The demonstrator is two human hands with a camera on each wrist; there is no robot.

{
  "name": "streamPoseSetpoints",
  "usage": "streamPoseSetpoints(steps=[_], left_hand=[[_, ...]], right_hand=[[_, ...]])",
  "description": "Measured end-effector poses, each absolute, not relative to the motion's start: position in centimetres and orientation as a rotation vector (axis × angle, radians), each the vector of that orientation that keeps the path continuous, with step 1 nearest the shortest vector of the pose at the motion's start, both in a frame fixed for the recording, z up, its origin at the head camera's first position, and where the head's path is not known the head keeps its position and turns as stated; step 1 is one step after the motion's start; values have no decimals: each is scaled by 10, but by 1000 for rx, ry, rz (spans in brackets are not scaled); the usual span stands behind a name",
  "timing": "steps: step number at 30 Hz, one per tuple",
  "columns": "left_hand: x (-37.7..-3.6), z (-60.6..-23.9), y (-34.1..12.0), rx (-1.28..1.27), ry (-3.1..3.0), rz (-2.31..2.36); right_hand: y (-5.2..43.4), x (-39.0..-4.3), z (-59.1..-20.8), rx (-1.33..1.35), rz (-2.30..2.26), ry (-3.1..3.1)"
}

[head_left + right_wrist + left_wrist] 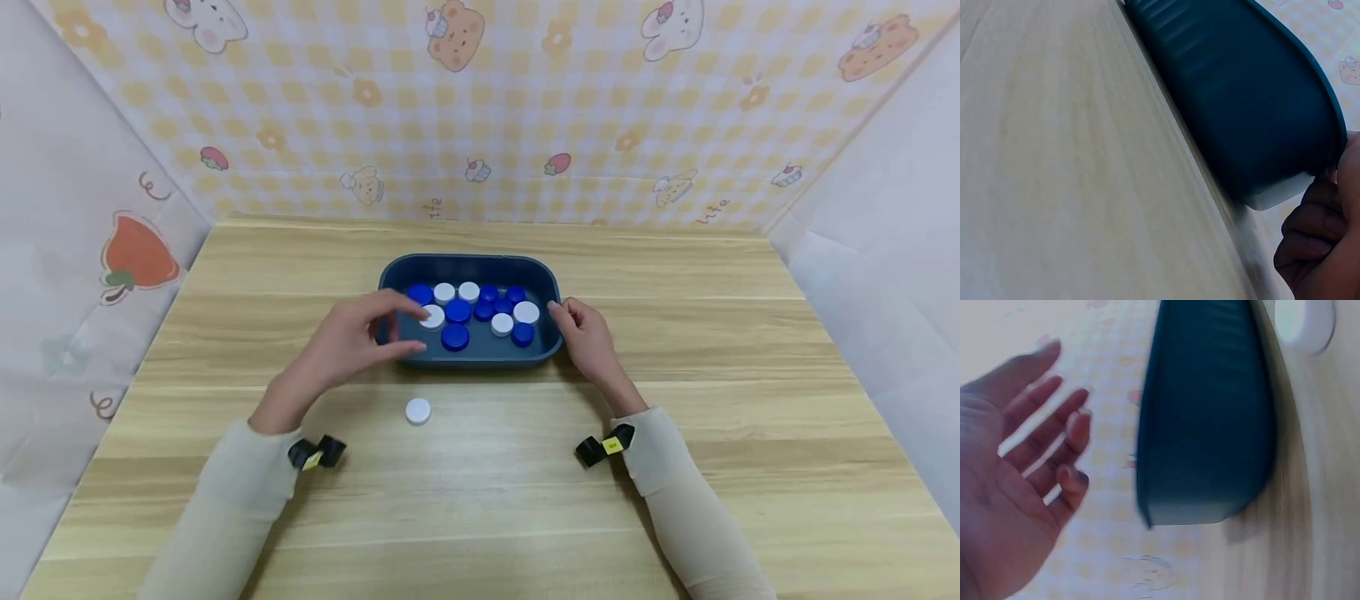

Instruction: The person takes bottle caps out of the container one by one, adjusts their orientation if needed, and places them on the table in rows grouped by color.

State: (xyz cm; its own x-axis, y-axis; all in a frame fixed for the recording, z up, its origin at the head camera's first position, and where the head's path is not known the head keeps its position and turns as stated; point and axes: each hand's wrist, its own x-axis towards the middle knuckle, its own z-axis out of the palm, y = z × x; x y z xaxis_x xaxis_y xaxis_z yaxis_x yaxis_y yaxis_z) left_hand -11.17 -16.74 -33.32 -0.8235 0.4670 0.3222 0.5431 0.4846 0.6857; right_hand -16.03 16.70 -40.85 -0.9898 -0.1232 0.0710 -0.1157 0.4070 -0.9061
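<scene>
The head view alone shows blue and white round plastic caps [458,312] inside the dark blue rectangular plastic tray [480,353] at the table [675,333] centre. Left hand [352,337] hovers over its left end, fingers spread, grip empty. Right hand [588,337] curls on the tray's right rim. One white round cap [417,411] lies near, outside the tray.

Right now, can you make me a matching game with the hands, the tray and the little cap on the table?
Things:
1. left hand
2. right hand
3. dark blue tray
4. lone white cap

Descriptions:
A. lies on the wooden table, outside the tray
B. fingers spread open over the tray's left end
C. holds blue and white caps
D. grips the tray's right end

Pairs: 1-B, 2-D, 3-C, 4-A
</scene>
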Motion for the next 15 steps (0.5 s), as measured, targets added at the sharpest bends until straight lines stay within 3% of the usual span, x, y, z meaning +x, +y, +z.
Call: streamPoseSetpoints(steps=[8, 15], left_hand=[[-162, -345, -155, -991, -2718, -1491], [-181, -358, -143, -1143, -2786, -1474]], right_hand=[[169, -161, -409, -240, -1716, 2613], [163, -153, -391, -234, -1748, 2580]])
